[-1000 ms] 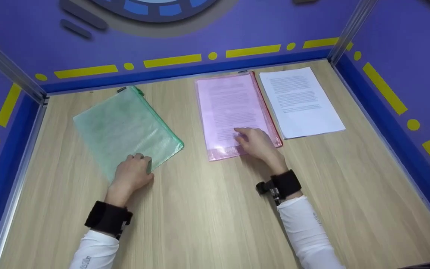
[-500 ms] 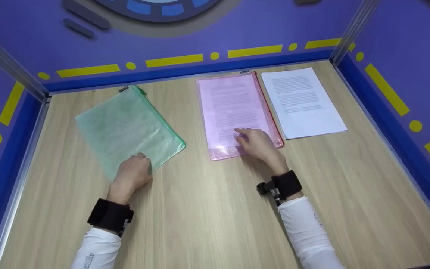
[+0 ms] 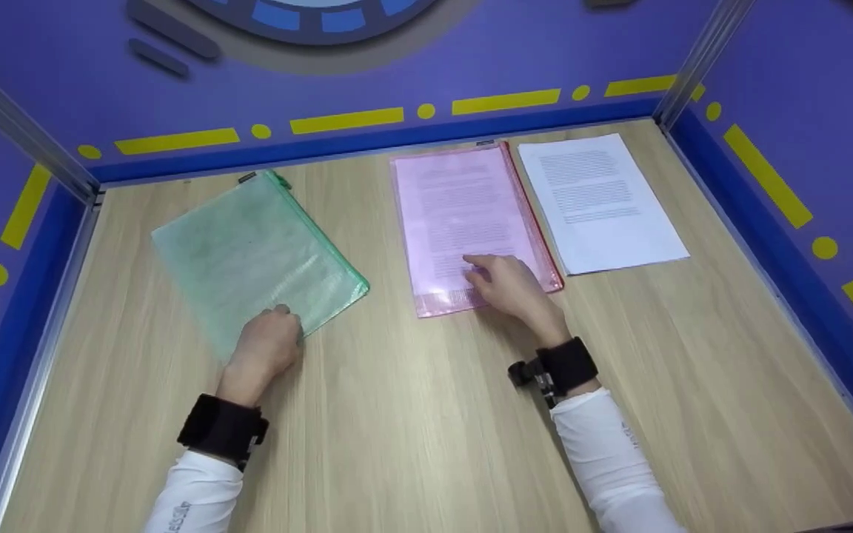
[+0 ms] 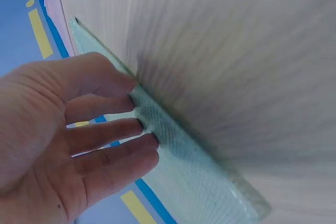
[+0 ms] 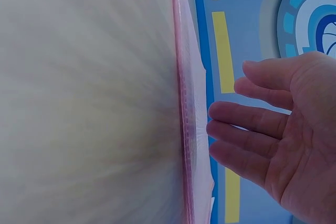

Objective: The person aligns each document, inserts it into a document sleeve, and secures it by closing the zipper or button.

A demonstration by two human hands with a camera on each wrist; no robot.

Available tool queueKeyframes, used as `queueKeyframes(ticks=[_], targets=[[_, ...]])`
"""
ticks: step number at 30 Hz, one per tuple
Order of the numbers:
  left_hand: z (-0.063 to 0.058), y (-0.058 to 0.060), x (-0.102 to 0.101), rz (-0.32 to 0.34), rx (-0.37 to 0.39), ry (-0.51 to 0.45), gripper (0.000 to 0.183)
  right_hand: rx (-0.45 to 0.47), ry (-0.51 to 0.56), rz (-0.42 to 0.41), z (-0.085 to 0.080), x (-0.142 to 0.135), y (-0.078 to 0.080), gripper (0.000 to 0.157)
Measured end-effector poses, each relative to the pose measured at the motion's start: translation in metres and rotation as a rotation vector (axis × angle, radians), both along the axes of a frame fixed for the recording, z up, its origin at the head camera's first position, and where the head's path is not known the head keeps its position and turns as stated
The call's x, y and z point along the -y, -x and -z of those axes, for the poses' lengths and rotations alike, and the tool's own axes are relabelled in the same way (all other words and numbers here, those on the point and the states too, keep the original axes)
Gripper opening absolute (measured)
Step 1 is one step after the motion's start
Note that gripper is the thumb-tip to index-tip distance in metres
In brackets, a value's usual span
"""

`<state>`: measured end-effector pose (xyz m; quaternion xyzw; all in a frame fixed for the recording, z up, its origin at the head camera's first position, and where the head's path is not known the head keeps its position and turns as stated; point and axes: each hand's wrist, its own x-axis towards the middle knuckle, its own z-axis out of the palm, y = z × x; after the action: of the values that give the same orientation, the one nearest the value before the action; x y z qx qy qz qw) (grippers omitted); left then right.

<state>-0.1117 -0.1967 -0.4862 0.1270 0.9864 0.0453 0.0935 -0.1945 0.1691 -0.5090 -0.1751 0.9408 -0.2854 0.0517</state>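
Observation:
A translucent green zip folder (image 3: 249, 252) lies tilted on the left of the table. My left hand (image 3: 267, 344) is at its near edge, fingers curled. In the left wrist view, that hand's thumb meets the rim of the folder (image 4: 194, 177) while the fingertips are on its face, so the edge is pinched. To the right lies a pink zip folder (image 3: 456, 215) with printed text visible through it. My right hand (image 3: 512, 289) is over its lower right part, fingers loosely bent and holding nothing. The right wrist view shows these fingers apart from the pink folder (image 5: 184, 103).
A stack of printed white sheets (image 3: 604, 215) lies right of the pink folder, close along its red zip. The wooden table (image 3: 397, 429) is bounded by a purple-blue back wall (image 3: 352, 89) and side walls.
My left fingers have curled in and closed at the green folder's near edge. The right hand stays nearly still, and the folders and sheets keep their places.

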Motion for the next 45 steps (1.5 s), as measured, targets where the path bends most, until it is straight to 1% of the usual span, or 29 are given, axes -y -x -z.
queueKeyframes(ticks=[4,7,11,13,19,21,24,26,29,32,35,39,42,44,45], targets=[[0.002,-0.001,-0.001,0.01,-0.059,0.017,0.018,0.012,0.008,-0.004,-0.001,0.002,0.0,0.038],[0.004,0.0,0.0,0.015,-0.116,0.013,0.021,0.02,0.01,-0.007,-0.002,0.003,0.0,0.038],[0.005,0.001,0.001,0.008,-0.167,-0.005,0.024,0.032,0.018,-0.007,-0.003,0.005,-0.001,0.038],[0.005,0.002,0.001,-0.007,-0.166,-0.031,0.024,0.033,0.024,-0.01,-0.004,0.006,-0.002,0.038],[0.005,0.005,-0.005,-0.049,-0.122,-0.187,0.026,0.041,0.088,-0.042,-0.006,0.014,-0.005,0.037],[0.003,0.006,-0.008,-0.055,-0.102,-0.198,0.023,0.056,0.129,-0.057,-0.006,0.018,-0.006,0.037],[0.001,0.008,-0.014,-0.068,-0.077,-0.222,0.019,0.103,0.211,-0.061,-0.006,0.024,-0.009,0.037],[-0.001,0.009,-0.019,-0.082,-0.074,-0.241,0.02,0.144,0.282,-0.053,-0.007,0.03,-0.011,0.038],[-0.003,0.011,-0.029,-0.106,-0.092,-0.29,0.024,0.234,0.401,-0.012,-0.009,0.039,-0.013,0.039],[-0.005,0.013,-0.042,-0.125,-0.108,-0.321,0.026,0.384,0.559,0.045,-0.01,0.049,-0.016,0.043],[-0.004,0.015,-0.058,-0.146,-0.11,-0.364,0.027,0.537,0.709,0.124,-0.009,0.059,-0.018,0.049],[-0.001,0.016,-0.08,-0.164,-0.111,-0.434,0.025,0.685,0.852,0.241,-0.007,0.069,-0.019,0.054],[0.002,0.016,-0.097,-0.156,-0.102,-0.468,0.022,0.776,0.971,0.326,-0.004,0.071,-0.02,0.054],[0.005,0.016,-0.107,-0.131,-0.102,-0.482,0.019,0.811,1.046,0.363,-0.001,0.07,-0.019,0.053],[0.006,0.016,-0.112,-0.114,-0.105,-0.488,0.018,0.814,1.073,0.371,0.001,0.07,-0.019,0.051]])
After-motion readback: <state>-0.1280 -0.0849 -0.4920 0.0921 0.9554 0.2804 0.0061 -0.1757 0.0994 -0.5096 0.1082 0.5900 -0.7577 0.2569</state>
